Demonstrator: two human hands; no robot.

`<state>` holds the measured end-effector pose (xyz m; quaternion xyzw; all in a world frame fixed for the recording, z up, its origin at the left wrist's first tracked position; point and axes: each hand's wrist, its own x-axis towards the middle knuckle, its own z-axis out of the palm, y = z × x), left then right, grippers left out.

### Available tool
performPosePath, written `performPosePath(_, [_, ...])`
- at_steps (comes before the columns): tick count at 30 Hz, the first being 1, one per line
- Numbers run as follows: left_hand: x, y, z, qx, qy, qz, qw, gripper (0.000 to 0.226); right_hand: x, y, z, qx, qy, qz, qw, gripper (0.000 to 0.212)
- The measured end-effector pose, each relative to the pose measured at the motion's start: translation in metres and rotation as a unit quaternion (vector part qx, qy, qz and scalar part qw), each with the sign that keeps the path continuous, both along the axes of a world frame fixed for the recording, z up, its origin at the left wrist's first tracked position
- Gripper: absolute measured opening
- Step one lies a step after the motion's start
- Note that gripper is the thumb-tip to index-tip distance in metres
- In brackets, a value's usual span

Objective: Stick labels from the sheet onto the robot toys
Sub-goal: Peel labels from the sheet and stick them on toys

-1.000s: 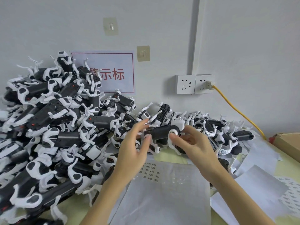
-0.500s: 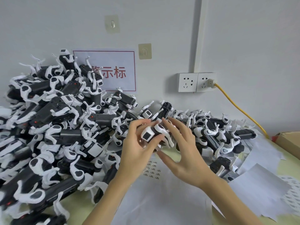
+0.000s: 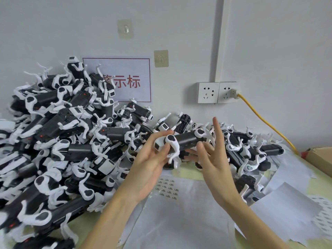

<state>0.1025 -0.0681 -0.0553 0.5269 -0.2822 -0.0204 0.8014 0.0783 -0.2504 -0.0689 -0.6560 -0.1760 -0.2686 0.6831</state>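
A black-and-white robot dog toy (image 3: 185, 141) is lifted above the table, lying sideways with its white head toward the left. My left hand (image 3: 150, 164) grips its head end between thumb and fingers. My right hand (image 3: 213, 159) is beside the toy's body with fingers spread and straight, its fingertips touching the underside. The label sheet (image 3: 168, 189), white with a few small printed labels in its upper left part, lies flat on the table below my hands.
A big heap of robot toys (image 3: 59, 137) fills the left side; a lower row (image 3: 248, 150) runs along the wall to the right. Loose backing papers (image 3: 291, 207) lie at right, a cardboard box (image 3: 321, 159) at the far right, and a yellow cable (image 3: 265, 123) hangs from the wall socket (image 3: 218, 92).
The toy has been turned so its body points right and lifted slightly. My right hand has let go of it and opened, fingers spreading upward. My left hand keeps its grip on the head end.
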Motion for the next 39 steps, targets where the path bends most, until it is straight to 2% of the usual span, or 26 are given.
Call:
performPosePath(3, [0.0, -0.005, 0.0, 0.009, 0.087, 0.006, 0.996, 0.044, 0.01, -0.005, -0.013, -0.097, -0.026, -0.107, 0.989, 0.081])
performPosePath(6, [0.0, -0.01, -0.001, -0.018, 0.178, 0.011, 0.984, 0.059, 0.015, -0.011, -0.015, -0.222, -0.062, -0.168, 0.958, 0.083])
performPosePath(9, [0.002, -0.015, -0.007, 0.007, 0.148, 0.114, 0.982, 0.05, 0.012, -0.007, -0.016, -0.256, -0.094, -0.13, 0.953, 0.078])
performPosePath(11, [0.002, -0.013, -0.008, 0.0, 0.138, 0.15, 0.979, 0.056, 0.01, -0.004, -0.018, -0.237, -0.113, -0.111, 0.959, 0.08])
performPosePath(13, [0.004, -0.006, -0.007, 0.025, 0.11, 0.189, 0.976, 0.058, 0.008, -0.002, -0.016, -0.177, -0.106, -0.091, 0.974, 0.081])
performPosePath(15, [0.005, 0.004, -0.006, 0.055, 0.055, 0.185, 0.98, 0.06, 0.006, -0.003, -0.011, -0.135, -0.062, -0.06, 0.987, 0.08])
performPosePath(18, [0.005, 0.015, -0.002, 0.105, -0.047, 0.126, 0.985, 0.057, 0.004, -0.009, -0.006, -0.147, -0.009, -0.015, 0.989, 0.077])
performPosePath(21, [0.008, 0.026, -0.002, 0.161, -0.122, 0.099, 0.974, 0.063, 0.005, -0.019, -0.003, -0.175, 0.011, 0.012, 0.985, 0.072])
performPosePath(23, [0.008, 0.028, -0.001, 0.232, -0.161, 0.117, 0.952, 0.067, 0.007, -0.026, 0.0, -0.186, 0.02, 0.029, 0.982, 0.078])
performPosePath(26, [0.007, 0.025, -0.002, 0.347, -0.267, 0.189, 0.879, 0.07, 0.011, -0.033, 0.003, -0.264, 0.017, 0.015, 0.964, 0.084])
performPosePath(28, [0.007, 0.021, -0.004, 0.362, -0.3, 0.206, 0.858, 0.067, 0.014, -0.036, 0.001, -0.319, 0.012, -0.01, 0.948, 0.083])
performPosePath(31, [0.008, 0.02, -0.006, 0.35, -0.289, 0.192, 0.87, 0.067, 0.017, -0.04, 0.0, -0.337, 0.018, -0.034, 0.941, 0.085])
performPosePath(34, [0.009, 0.022, -0.006, 0.306, -0.239, 0.158, 0.908, 0.072, 0.016, -0.039, 0.001, -0.342, 0.027, -0.043, 0.938, 0.085])
performPosePath(37, [0.012, 0.025, -0.006, 0.233, -0.17, 0.125, 0.949, 0.075, 0.014, -0.037, 0.003, -0.348, 0.016, -0.074, 0.934, 0.075])
performPosePath(39, [0.014, 0.026, -0.005, 0.18, -0.119, 0.106, 0.971, 0.072, 0.01, -0.036, 0.007, -0.342, 0.037, -0.074, 0.936, 0.077])
